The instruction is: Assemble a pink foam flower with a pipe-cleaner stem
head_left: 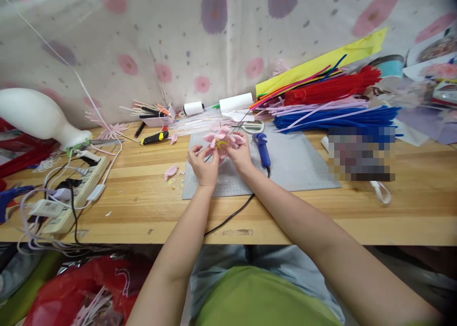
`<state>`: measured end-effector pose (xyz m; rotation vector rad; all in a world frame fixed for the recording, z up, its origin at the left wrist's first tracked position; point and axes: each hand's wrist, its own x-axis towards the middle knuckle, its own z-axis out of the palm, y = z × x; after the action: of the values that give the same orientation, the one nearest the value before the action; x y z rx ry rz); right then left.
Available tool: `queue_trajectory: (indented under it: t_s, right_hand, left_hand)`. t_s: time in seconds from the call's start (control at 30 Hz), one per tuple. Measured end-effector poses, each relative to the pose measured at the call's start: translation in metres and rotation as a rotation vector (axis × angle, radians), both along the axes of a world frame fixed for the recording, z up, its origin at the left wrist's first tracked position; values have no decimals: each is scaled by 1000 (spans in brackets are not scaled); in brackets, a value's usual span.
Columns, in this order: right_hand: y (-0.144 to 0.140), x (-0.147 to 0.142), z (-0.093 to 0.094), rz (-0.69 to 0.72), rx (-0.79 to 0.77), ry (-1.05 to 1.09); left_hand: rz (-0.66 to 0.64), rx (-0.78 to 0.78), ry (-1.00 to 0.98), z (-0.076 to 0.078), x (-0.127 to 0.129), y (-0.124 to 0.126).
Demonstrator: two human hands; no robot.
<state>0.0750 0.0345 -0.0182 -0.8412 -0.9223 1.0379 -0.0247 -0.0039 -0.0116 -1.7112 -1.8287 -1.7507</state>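
Note:
Both of my hands hold a pink pipe-cleaner flower (223, 139) with a yellow centre above the grey cutting mat (303, 166). My left hand (203, 164) pinches its left petals and underside. Against the flower's right side my right hand (241, 154) closes its fingers on the petals. A thin dark wire stem runs out of the flower toward the back right. Just right of my right hand a blue glue gun (263, 148) lies on the mat, its black cord trailing off the table's front edge.
Bundles of red (332, 88), blue (335, 118) and pink pipe cleaners lie at the back right. A power strip (74, 192) with plugs and cables sits left, beside a white vase-shaped object (39, 116). A utility knife (154, 137), white rolls and pink petal scraps (171, 172) lie nearby.

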Motion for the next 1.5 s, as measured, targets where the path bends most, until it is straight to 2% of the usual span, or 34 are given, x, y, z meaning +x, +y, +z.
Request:
queue_trajectory:
  t_s: [0.4,0.7,1.1,1.33,1.43,1.5]
  right_hand:
    - [-4,-10,1,19,-10,-26]
    - [1,-8,-4,16,-13,38]
    - [2,-7,-7,-19,-61,30]
    - [5,-7,-8,-46,-60,-12]
    - [6,-6,-9,-61,-56,-35]
    - [6,-5,-10,-56,-62,-60]
  left_hand:
    - [99,-107,62,3,-1,-1]
    - [-5,-112,227,-1,-3,-3]
    - [-77,-165,247,0,1,-2]
    - [-117,-119,131,2,0,-5]
    - [-72,-76,-79,-1,-5,-2]
    - [-124,-78,-267,-4,-8,3]
